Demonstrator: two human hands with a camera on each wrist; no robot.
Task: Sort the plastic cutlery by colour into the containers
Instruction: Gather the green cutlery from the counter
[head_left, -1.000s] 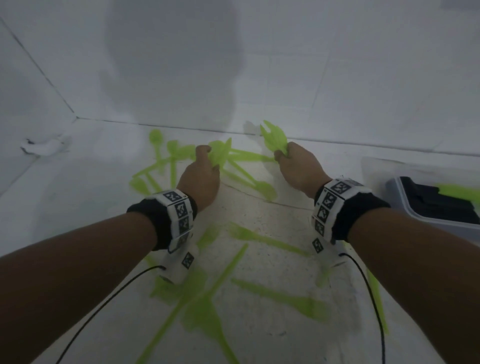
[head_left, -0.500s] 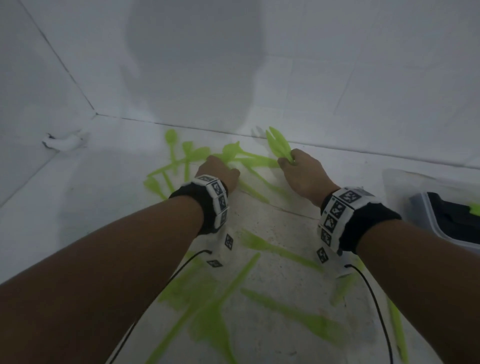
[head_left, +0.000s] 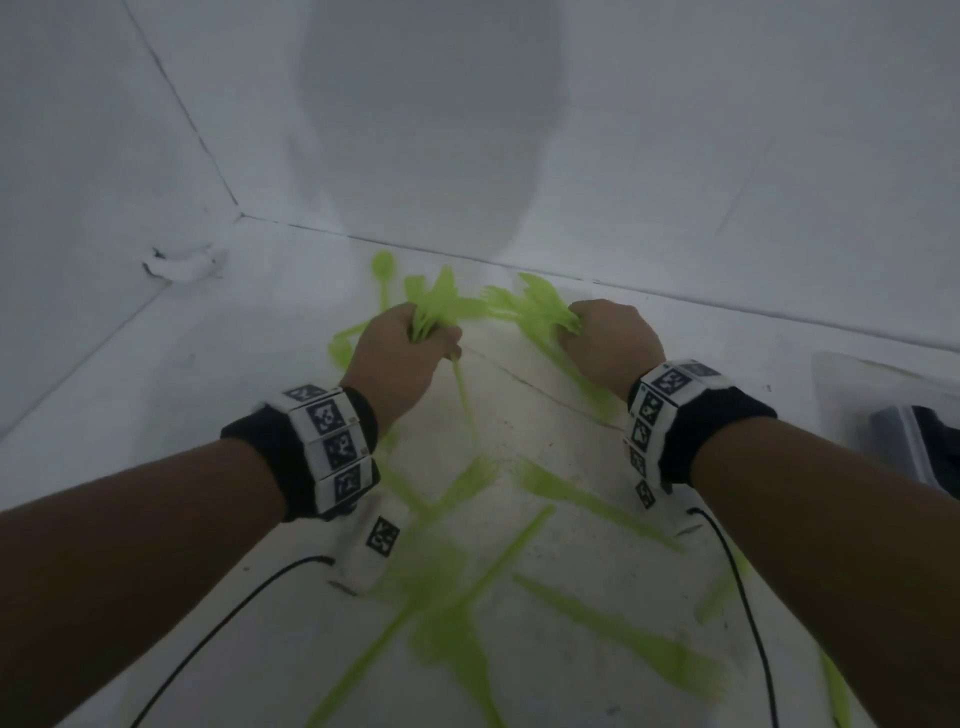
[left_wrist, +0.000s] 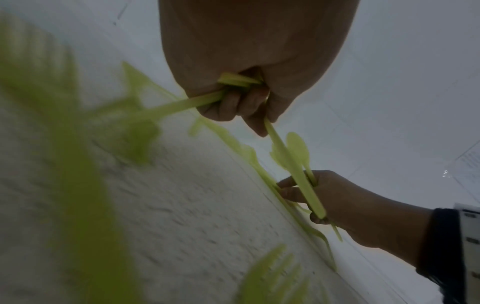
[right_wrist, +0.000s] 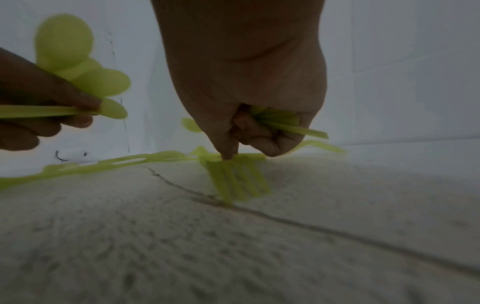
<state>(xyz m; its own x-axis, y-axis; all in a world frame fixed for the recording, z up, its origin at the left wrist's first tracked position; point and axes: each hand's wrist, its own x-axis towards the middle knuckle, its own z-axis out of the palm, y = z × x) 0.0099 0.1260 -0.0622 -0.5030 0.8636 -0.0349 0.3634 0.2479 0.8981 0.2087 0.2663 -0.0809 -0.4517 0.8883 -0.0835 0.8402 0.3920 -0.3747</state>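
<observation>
Both fists are full: the left hand (head_left: 402, 353) clamps a fan of thin lime-green plastic spoons (head_left: 441, 306) and the right hand (head_left: 608, 345) a bundle of lime-green plastic forks (head_left: 540, 306) low over the white tabletop (head_left: 156, 395), featherlight, springy, slick pieces, likely best gripped mid-handle.

It looks like a test booth made for recording: plain white walls (head_left: 675, 130) meet a scuffed white surface (head_left: 545, 457), and wristbands (head_left: 332, 447) with square black-and-white markers have cables.

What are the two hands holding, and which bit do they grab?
Each holds a bunch of green plastic cutlery by the handles: the left hand grips spoons, the right hand grips forks.
</observation>
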